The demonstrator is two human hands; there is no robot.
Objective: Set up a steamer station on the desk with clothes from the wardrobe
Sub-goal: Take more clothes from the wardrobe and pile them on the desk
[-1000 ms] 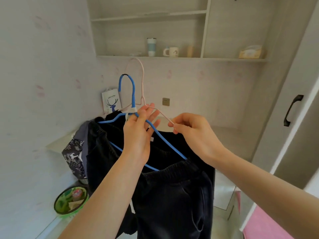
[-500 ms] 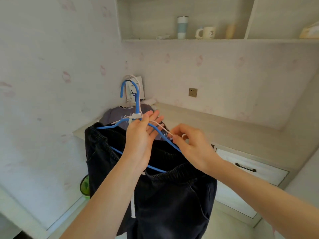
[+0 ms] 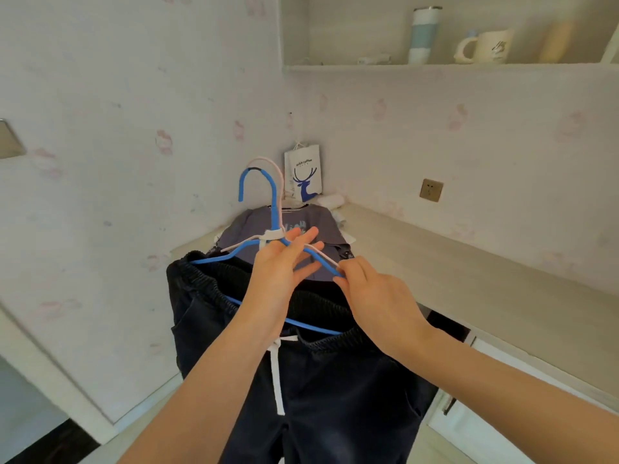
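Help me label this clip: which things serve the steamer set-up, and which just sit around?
Job:
left hand
right hand
blue hanger
pale pink hanger
dark trousers
grey T-shirt
desk

Lying about:
tumbler
mug
deer-print paper bag
wall socket

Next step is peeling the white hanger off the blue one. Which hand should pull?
Right hand, probably: its fingertips already pinch the white hanger arm. Left hand grips the blue hanger carrying the dark trousers.

Pale tabletop [image 3: 469, 272] mid-right: grey shirt [image 3: 268, 226] and paper bag [image 3: 303, 172] in its corner. Shelf [image 3: 335, 67] upper right: tumbler [image 3: 424, 35], mug [image 3: 489, 46].
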